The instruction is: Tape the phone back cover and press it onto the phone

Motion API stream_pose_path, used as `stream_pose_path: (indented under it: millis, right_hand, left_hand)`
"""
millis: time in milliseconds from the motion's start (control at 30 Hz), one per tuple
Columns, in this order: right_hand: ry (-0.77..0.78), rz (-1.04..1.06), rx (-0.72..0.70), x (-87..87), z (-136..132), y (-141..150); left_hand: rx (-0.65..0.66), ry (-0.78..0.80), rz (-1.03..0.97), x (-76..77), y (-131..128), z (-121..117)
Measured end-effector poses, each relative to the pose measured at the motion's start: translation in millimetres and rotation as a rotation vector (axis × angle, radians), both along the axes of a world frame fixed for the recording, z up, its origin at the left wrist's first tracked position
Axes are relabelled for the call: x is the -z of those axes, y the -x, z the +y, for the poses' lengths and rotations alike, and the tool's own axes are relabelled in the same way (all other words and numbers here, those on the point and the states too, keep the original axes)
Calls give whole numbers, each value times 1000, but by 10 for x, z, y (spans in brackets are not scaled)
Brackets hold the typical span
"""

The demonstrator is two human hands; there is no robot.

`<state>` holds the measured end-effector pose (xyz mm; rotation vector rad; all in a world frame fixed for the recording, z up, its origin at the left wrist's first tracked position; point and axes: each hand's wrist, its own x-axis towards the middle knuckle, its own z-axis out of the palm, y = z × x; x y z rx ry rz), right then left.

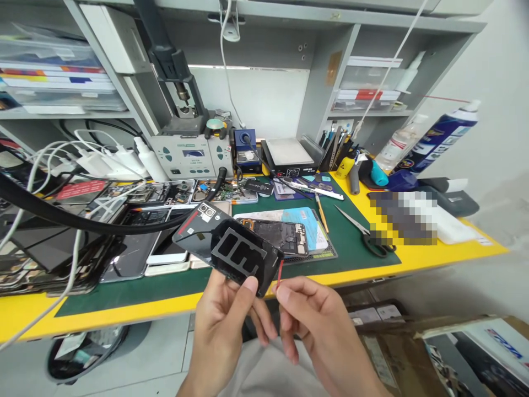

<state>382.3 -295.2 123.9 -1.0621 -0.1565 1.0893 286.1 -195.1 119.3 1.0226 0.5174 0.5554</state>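
Low centre of the frame, the left hand [223, 325] grips a black phone panel [227, 244], its long axis slanting from upper left to lower right; just beside the lower-right end, the right hand [309, 309] pinches a red strip [280, 272]. Beyond: yellow tabletop [438, 256], green mat [351, 251], grey shelving [285, 12].

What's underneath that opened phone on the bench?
The opened phone lies on a white-and-blue pad over the green mat. Whatever is directly beneath the phone is covered, and the black panel in the left hand hides part of the phone.
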Motion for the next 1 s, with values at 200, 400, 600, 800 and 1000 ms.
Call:
stream_pose_path:
  millis: [200,400,600,800,1000]
  right_hand:
    - [16,1,33,-17,25,27]
    - [9,13,28,-14,45,33]
    - [15,10,30,-2,39,48]
    - [18,16,35,-6,31,47]
    - [-6,19,22,-24,29,45]
  left_hand:
    - [-47,9,-5,-12,-18,-47]
    - [-81,-10,12,-3,-15,-64]
    - [-108,-27,10,-1,-14,-83]
    - [-153,-88,43,-23,-13,-129]
    - [-182,-124,48,-63,-9,-194]
